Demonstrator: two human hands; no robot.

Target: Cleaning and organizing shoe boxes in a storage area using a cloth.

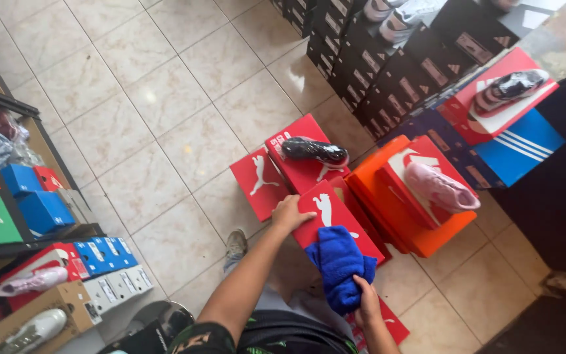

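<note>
Red cardboard shoebox lid [332,213] lies near centre, tilted atop the red stack. Left hand [289,213] presses flat on its far-left edge, fingers spread, apparently steadying it. Right hand [367,303] is closed around a crumpled blue terry cloth [339,262] resting on the lid's near end. Just beyond, a black football boot [314,151] sits displayed on another red box; right, a pink boot [440,187] tops an orange box [420,239].
</note>
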